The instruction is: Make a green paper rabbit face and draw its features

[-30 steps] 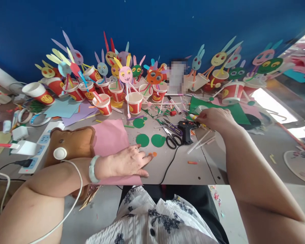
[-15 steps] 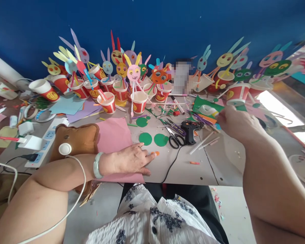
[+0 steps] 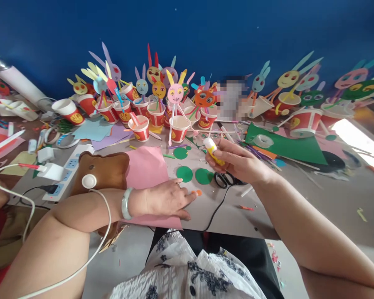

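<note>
My right hand (image 3: 233, 160) grips a glue stick (image 3: 211, 146), yellow with a white cap, held tilted above the table. Flat on the table edge of a pink paper sheet (image 3: 146, 170) lies my left hand (image 3: 168, 200), fingers stretched out. Its index fingertip touches a small orange paper piece (image 3: 198, 193). Just beyond that hand are green paper circles: one (image 3: 184, 174) on the left, another (image 3: 203, 176) beside it, and a third (image 3: 181, 153) farther back. Black-handled scissors (image 3: 224, 180) are partly hidden behind my right hand.
Paper cups (image 3: 179, 128) with paper rabbit faces line the blue wall. At left are a brown hot-water bag (image 3: 102, 172) and a white power strip (image 3: 67, 172). Green paper (image 3: 286, 143) with a tape roll (image 3: 263, 141) lies at right. A black cord (image 3: 216, 207) crosses the front.
My right hand has come from the right side of the table toward the middle, carrying the glue stick. My left hand stays by the orange piece. The view has shifted slightly left.
</note>
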`<state>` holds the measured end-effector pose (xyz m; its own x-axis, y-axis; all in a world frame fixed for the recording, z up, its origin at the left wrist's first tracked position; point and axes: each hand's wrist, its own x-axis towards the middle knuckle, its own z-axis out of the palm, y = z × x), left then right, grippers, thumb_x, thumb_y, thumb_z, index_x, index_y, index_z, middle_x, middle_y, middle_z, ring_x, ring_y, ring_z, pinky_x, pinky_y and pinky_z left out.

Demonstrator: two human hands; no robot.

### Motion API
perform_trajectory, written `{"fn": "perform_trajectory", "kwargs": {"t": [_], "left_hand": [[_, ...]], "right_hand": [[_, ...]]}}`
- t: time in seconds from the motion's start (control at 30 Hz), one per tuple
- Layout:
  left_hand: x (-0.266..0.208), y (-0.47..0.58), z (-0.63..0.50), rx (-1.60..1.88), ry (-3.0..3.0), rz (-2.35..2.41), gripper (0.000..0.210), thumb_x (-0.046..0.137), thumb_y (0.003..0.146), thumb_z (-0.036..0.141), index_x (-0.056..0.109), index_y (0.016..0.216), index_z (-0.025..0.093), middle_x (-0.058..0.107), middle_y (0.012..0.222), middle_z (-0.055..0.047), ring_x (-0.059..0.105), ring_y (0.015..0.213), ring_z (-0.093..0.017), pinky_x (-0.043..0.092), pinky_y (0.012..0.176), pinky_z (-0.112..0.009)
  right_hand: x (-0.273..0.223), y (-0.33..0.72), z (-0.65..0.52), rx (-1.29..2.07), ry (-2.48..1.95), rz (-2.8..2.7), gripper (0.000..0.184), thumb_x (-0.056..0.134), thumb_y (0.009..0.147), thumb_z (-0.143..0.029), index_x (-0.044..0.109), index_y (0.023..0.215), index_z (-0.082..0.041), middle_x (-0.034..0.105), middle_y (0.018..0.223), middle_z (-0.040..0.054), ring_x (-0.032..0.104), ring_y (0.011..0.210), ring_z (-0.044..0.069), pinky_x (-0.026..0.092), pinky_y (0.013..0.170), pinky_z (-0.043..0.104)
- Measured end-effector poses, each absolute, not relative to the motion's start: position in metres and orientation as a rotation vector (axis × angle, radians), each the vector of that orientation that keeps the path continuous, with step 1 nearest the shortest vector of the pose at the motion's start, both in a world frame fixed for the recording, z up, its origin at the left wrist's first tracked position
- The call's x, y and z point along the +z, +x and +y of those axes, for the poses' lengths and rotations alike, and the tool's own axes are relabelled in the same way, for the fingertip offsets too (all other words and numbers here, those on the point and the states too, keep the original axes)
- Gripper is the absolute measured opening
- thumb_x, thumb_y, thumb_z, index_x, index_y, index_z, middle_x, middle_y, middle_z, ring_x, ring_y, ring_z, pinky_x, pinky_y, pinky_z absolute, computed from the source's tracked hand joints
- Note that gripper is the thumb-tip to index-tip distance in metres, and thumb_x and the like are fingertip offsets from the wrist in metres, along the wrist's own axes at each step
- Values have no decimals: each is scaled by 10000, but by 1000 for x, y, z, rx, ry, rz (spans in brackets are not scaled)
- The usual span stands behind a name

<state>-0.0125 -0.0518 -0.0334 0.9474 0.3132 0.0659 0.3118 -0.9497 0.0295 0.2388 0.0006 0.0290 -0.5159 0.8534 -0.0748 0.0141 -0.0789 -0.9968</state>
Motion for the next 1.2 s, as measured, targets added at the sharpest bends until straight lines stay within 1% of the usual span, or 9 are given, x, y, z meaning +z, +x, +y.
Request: {"fn": "perform_trajectory", "kwargs": {"t": [0.13, 0.43, 0.57, 0.63, 0.73, 0.83, 0.93, 1.07, 1.2], "left_hand": [[-24, -11, -52, 64, 3152, 452, 788, 539, 993, 656, 482, 1473, 34, 751, 840, -58, 715, 745, -213, 506, 975, -390], [-18, -11, -54, 38, 3157, 474, 772, 578, 989, 619, 507, 1482, 30, 780, 947, -107, 745, 837, -230, 505, 1042, -417], [-17, -10, -53, 54, 3159, 475, 800, 619, 956, 636, 525, 1470, 31, 779, 916, -92, 749, 823, -238, 488, 1088, -437], [-16, -10, -53, 82, 3159, 468, 790, 623, 956, 627, 532, 1459, 25, 777, 913, -96, 747, 835, -242, 499, 1064, -429], [-13, -10, -53, 58, 3132, 481, 755, 614, 969, 614, 537, 1447, 34, 767, 892, -97, 741, 852, -243, 528, 978, -401], [-11, -9, -53, -8, 3104, 497, 740, 604, 979, 606, 528, 1460, 49, 757, 882, -91, 735, 847, -238, 534, 936, -381], [-10, -9, -53, -5, 3130, 482, 730, 593, 990, 592, 531, 1466, 41, 760, 896, -105, 735, 887, -245, 523, 977, -387], [-12, -9, -52, 28, 3162, 442, 731, 572, 995, 602, 548, 1451, 32, 768, 926, -116, 736, 899, -248, 498, 1052, -411], [-13, -10, -51, -21, 3158, 434, 712, 522, 1013, 613, 550, 1450, 51, 768, 994, -125, 738, 928, -242, 487, 1072, -405]], "right_hand": [[7, 222, 6, 1706, -953, -1484, 482, 588, 937, -692, 626, 932, -212, 487, 687, -14, 389, 560, 121, 270, 491, 284], [-14, 225, 6, 1600, -1043, -1564, 515, 697, 865, -710, 597, 861, -205, 465, 687, -32, 338, 551, 88, 205, 477, 260], [-17, 224, 6, 1611, -1031, -1610, 466, 723, 868, -670, 595, 927, -226, 417, 620, -71, 297, 515, 82, 193, 470, 249], [-18, 223, 6, 1559, -1049, -1627, 463, 760, 836, -661, 602, 933, -238, 414, 611, -76, 301, 510, 86, 216, 466, 247], [-17, 220, 8, 1336, -1098, -1693, 485, 796, 777, -682, 650, 914, -240, 543, 690, -29, 420, 570, 114, 336, 499, 266], [-16, 219, 10, 1120, -1168, -1832, 459, 720, 846, -679, 707, 963, -236, 637, 775, 18, 528, 657, 153, 426, 579, 298], [-15, 220, 9, 980, -1224, -1969, 360, 669, 910, -569, 682, 1044, -235, 631, 731, -6, 508, 608, 141, 426, 580, 294], [-13, 219, 4, 939, -1255, -2016, 212, 710, 836, -409, 631, 924, -233, 651, 722, -17, 531, 592, 134, 433, 559, 276], [-13, 213, 0, 1049, -1250, -1916, 201, 739, 782, -389, 688, 885, -224, 703, 749, 15, 583, 610, 154, 474, 568, 293]]}}
